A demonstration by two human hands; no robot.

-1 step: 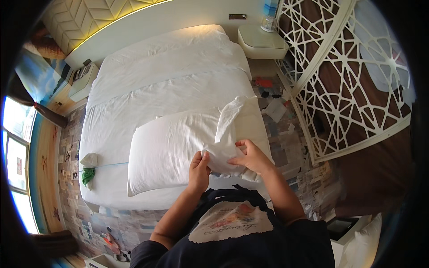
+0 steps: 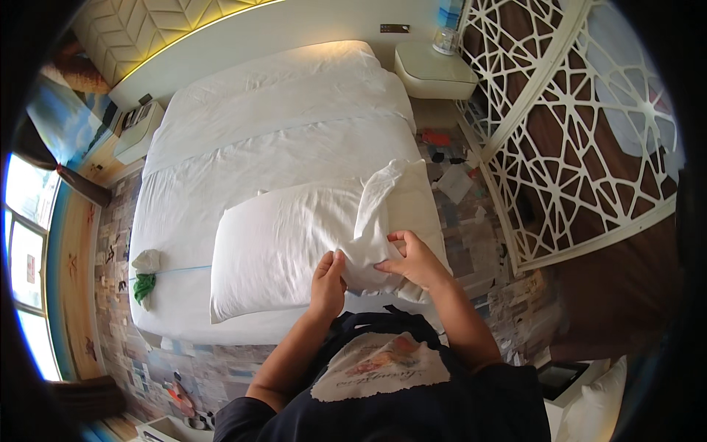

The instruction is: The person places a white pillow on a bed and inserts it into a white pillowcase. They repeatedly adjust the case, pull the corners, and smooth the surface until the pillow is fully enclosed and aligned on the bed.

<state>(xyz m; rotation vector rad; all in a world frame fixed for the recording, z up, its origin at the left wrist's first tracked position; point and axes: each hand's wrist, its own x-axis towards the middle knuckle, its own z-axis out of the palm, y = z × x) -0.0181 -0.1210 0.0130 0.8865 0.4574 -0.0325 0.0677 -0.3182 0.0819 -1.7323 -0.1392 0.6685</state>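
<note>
A plump white pillow in a white pillowcase (image 2: 272, 247) lies on the near part of the bed, its long side running left to right. At the right end the loose cloth of the case is bunched, with one flap standing up and back. My left hand (image 2: 328, 283) is closed on the case's near edge, thumb on top. My right hand (image 2: 412, 261) pinches the case cloth close by, near its right end. The pillow's inner end is hidden within the folds.
The wide bed (image 2: 272, 147) has a white sheet. A green cloth (image 2: 144, 287) lies at its left edge beside a pale one. A nightstand (image 2: 434, 70) stands at the far right, near a white lattice screen (image 2: 582, 125). Papers and a red item (image 2: 436, 138) lie on the floor.
</note>
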